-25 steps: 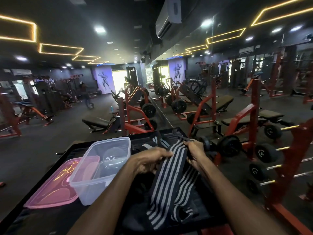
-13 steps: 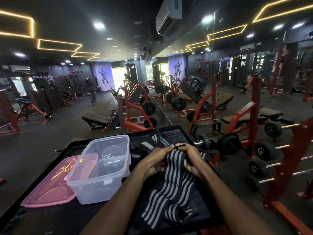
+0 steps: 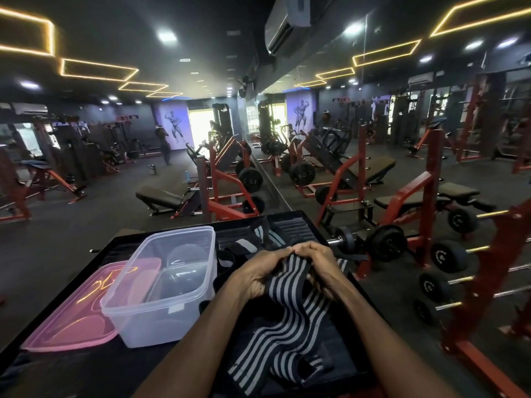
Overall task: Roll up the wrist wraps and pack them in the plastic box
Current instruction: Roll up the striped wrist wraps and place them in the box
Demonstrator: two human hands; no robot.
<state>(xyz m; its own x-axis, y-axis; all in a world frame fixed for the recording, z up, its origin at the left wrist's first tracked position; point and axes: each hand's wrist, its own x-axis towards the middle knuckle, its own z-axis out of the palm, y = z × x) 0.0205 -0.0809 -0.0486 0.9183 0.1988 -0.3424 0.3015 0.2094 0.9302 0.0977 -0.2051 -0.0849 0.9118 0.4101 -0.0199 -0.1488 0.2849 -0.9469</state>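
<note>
A black wrist wrap with grey stripes hangs from both hands down onto the black table. My left hand and my right hand meet thumb to thumb over its top end, fingers curled around it. Another striped wrap lies on the table just beyond my hands. The clear plastic box stands open and empty to the left of my left hand. Its pink lid lies flat beside the box, farther left.
The table's right edge borders a mirror wall; red racks with dumbbells stand close on the right. Benches and red machines fill the gym floor ahead. A person stands far back on the left.
My hands came together from a spread hold on the wrap's top end and now touch, curling the end inward. The wrap's tail has bunched lower on the table.
</note>
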